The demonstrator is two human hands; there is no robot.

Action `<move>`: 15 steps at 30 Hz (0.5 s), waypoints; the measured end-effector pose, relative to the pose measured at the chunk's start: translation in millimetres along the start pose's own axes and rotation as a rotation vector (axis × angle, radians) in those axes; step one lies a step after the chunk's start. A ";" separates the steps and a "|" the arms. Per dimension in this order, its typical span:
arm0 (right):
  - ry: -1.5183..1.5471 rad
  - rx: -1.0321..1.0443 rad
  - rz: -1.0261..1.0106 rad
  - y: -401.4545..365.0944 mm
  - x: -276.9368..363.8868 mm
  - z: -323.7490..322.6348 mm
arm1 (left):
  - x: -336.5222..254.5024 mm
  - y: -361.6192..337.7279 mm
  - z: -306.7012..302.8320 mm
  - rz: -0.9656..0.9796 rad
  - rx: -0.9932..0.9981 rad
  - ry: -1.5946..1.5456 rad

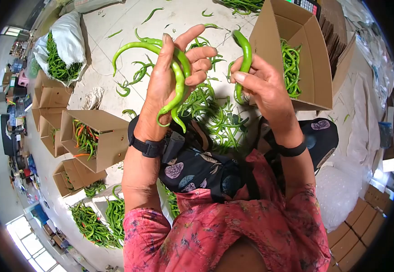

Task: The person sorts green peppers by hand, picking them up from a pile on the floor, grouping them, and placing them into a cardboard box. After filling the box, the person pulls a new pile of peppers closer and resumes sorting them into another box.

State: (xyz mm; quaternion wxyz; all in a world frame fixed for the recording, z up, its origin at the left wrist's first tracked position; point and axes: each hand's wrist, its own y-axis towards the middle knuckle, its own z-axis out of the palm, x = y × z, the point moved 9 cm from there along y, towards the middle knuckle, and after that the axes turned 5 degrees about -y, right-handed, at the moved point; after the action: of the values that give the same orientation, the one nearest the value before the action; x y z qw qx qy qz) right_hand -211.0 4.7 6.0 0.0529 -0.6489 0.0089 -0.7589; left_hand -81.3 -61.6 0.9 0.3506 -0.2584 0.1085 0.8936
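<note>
Long green chili peppers [179, 84] lie across the palm of my left hand [159, 84], held between the thumb and the loosely curled fingers. Their curved ends stick out past the wrist and to the left. My right hand [267, 86] pinches another green chili pepper [246, 49] between thumb and fingers, its thick end pointing up. Below and between both hands, a loose heap of green chili peppers [222, 120] is spread on the pale tiled floor [111, 52]. My left hand partly hides the heap.
A cardboard box [317, 68] with green peppers stands close to my right hand. At left are a white sack [70, 34] of peppers, a box [115, 143] with red and green ones, and smaller boxes [52, 93]. Another pepper pile [90, 224] lies lower left.
</note>
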 end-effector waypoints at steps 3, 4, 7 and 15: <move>-0.014 0.006 -0.035 3.7 0.9 17.1 | 4.4 3.0 8.9 0.048 -0.096 0.066; -0.032 -0.016 -0.080 4.1 2.0 22.1 | 6.0 2.5 7.2 0.068 -0.145 0.094; -0.156 0.060 0.008 15.7 -11.2 37.9 | 11.7 4.7 9.1 0.095 -0.067 0.252; 0.295 0.284 0.109 35.0 -22.1 57.8 | 7.1 13.2 -11.8 0.115 -0.135 0.626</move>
State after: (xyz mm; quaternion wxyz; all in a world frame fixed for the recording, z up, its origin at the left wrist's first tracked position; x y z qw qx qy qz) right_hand -148.2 -24.8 -9.6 0.1829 -0.5152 -0.0555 -0.8355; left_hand -90.2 -71.6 -12.7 0.2312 -0.5369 0.1658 0.7942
